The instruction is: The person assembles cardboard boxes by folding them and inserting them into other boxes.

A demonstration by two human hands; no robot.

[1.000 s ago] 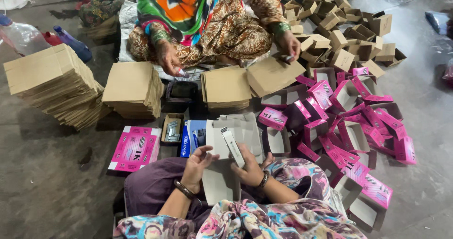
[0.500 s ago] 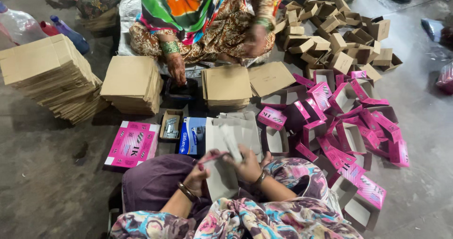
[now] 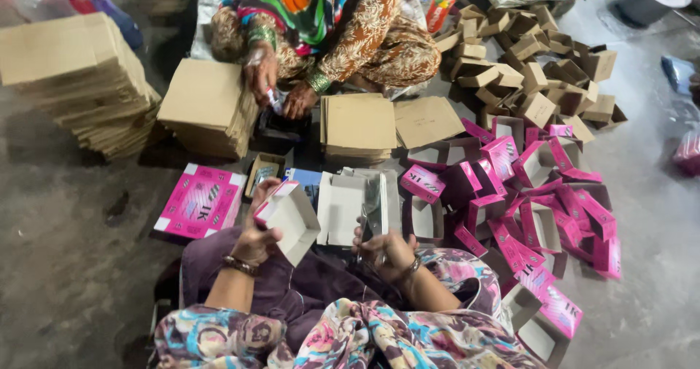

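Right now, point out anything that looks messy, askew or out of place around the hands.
Nothing looks damaged or spilled. The pink boxes lie jumbled at all angles on the floor, unlike the squared cardboard stacks. The left hand holds a tilted white box.

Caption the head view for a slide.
Left hand holds a folded pink-and-white box; right hand holds a flat card.

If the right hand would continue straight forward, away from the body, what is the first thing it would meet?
Probably the stack of flat white box blanks lying just ahead of the right hand, which holds a narrow packet over them. Depth is unclear; the hand may already be above the stack's near edge.
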